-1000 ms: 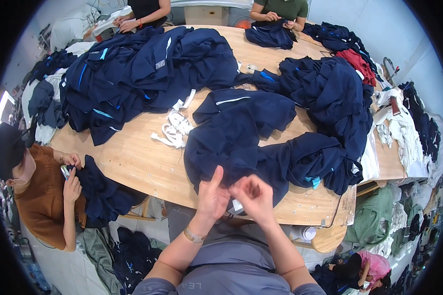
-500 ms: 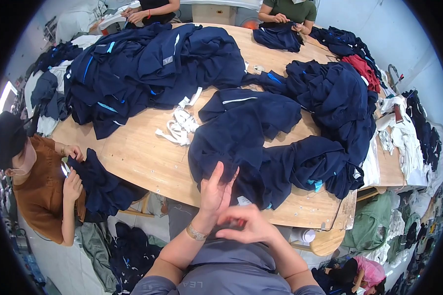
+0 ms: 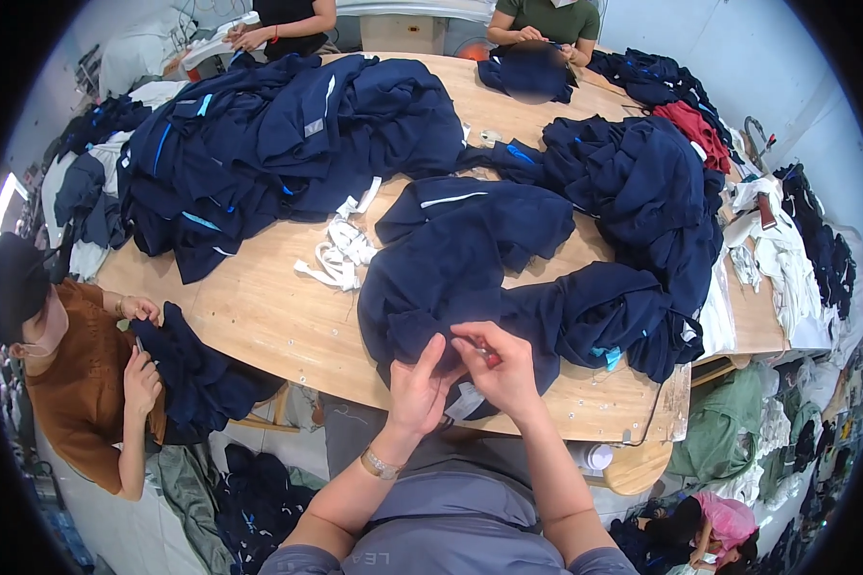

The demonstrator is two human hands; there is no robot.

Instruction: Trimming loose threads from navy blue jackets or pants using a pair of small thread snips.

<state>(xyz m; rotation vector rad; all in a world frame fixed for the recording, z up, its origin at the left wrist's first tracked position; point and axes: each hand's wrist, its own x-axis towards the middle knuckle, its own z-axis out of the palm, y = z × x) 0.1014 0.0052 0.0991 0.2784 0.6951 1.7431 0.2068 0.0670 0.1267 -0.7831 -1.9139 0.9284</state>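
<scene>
A navy garment (image 3: 436, 278) lies bunched at the table's near edge, with a white strip on its upper part. My left hand (image 3: 418, 395) grips its near edge, thumb up in front of the cloth. Close beside it, my right hand (image 3: 504, 376) is closed round a small tool with a red part (image 3: 492, 360); most of the tool is hidden by the fingers, so its kind does not show. The right fingertips are at the cloth by the left thumb. A white label (image 3: 464, 401) shows on the fabric below my hands.
Navy garment piles lie on the table (image 3: 268, 307) at far left (image 3: 288, 144) and right (image 3: 633, 182). White straps (image 3: 340, 251) lie left of my garment. A co-worker in brown (image 3: 91, 383) handles navy cloth at left; two more work across the table. A wooden stool (image 3: 641, 468) stands at lower right.
My right hand has moved up and forward from near my left wrist to the cloth at the left fingertips. The left hand has lowered slightly with the garment edge.
</scene>
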